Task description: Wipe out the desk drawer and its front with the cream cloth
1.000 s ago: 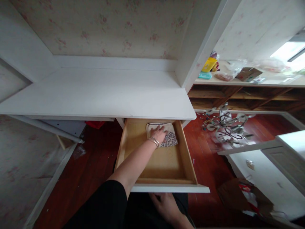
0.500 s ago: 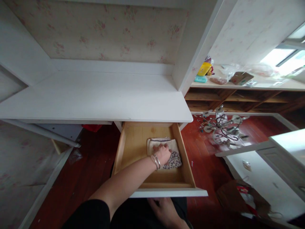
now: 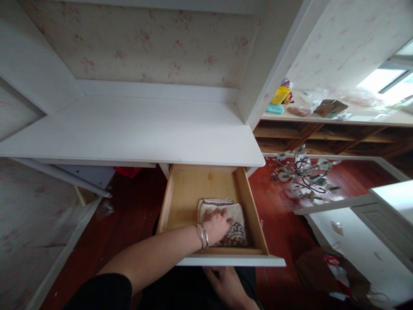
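The left hand (image 3: 217, 226) lies on the folded cloth (image 3: 237, 213), grip spread wide, in the near right part of the open drawer (image 3: 183, 187). The right hand (image 3: 226, 282) is below the drawer's near front, grip partly hidden: I cannot tell its state. Hard pressing could sag the drawer, which juts from the counter (image 3: 155, 133); with 1 hand pressing unevenly, the cloth could bunch.

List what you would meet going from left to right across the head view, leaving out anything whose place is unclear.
Crumpled clear plastic → red object → folded cloth beneath the left hand → chandelier → window.
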Demonstrator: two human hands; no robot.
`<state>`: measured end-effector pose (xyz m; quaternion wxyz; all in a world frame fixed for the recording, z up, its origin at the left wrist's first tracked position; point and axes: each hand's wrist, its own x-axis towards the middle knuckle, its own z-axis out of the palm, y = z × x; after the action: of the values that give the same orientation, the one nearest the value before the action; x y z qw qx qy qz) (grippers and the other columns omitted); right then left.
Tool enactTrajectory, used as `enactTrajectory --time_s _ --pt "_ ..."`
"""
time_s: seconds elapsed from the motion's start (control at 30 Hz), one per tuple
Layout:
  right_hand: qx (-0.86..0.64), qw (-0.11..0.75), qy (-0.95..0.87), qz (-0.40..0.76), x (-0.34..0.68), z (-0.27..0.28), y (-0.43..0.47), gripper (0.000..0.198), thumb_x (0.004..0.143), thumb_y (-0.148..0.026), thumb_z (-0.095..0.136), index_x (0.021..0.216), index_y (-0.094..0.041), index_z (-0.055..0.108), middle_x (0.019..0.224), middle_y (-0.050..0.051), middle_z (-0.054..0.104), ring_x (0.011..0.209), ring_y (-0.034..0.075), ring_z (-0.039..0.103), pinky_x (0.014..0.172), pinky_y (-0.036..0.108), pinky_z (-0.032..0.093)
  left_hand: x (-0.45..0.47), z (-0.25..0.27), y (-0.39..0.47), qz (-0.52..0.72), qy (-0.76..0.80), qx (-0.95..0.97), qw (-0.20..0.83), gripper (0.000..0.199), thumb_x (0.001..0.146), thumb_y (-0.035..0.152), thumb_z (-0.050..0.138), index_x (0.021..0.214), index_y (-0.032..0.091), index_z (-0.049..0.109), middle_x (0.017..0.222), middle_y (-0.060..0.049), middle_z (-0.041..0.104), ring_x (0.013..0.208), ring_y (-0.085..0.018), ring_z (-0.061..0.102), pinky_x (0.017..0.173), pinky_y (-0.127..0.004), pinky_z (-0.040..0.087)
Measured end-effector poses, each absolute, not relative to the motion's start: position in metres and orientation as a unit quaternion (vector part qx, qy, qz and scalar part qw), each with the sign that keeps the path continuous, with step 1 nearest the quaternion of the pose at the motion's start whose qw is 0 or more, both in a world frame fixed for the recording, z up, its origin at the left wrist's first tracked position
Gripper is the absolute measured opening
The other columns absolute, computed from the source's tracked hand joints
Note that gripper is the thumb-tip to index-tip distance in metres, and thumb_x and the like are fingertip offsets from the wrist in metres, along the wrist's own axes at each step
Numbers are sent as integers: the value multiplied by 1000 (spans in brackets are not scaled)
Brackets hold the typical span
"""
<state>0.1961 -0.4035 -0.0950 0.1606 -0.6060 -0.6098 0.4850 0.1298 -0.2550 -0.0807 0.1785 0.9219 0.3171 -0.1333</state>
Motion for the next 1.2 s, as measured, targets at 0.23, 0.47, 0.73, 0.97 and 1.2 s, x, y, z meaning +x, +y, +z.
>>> enactTrajectory --time_s 0.23,0.47,0.73,0.97,1.2 --pt "-606 166 -610 483 196 -99 -404 60 96 -61 34 84 -20 76 95 8 74 96 27 64 89 36 45 83 -69 -251 -145 333 915 178 75 74 38 75 139 32 38 154 -16 26 133 -42 35 91 -65 46" --pt "-601 161 -599 504 198 -104 -406 60 95 -64 34 96 -21 76 108 9 72 108 29 62 95 39 43 28 -73 -250 -179 378 892 174 78 73 35 75 141 35 36 159 -11 18 141 -43 24 90 -60 50" --pt "-607 151 -608 489 198 -105 -404 64 94 -66 31 101 -20 76 112 10 71 112 31 60 98 42 42 2 -73 -195 -157 379 884 224 77 70 34 74 140 38 41 159 -3 22 144 -33 22 105 -52 40" --pt "-609 171 -596 494 195 -94 -401 66 94 -67 30 83 -20 76 89 8 74 91 27 66 85 36 47 15 -76 -132 -168 406 863 248 81 70 38 71 144 39 37 162 0 12 146 -35 12 107 -61 32" --pt "-613 156 -602 487 194 -94 -402 67 96 -66 27 83 -20 75 89 7 73 89 24 64 84 33 45 29 -85 -97 -171 434 846 258 81 72 46 70 145 40 35 162 -1 7 146 -36 7 109 -65 21"
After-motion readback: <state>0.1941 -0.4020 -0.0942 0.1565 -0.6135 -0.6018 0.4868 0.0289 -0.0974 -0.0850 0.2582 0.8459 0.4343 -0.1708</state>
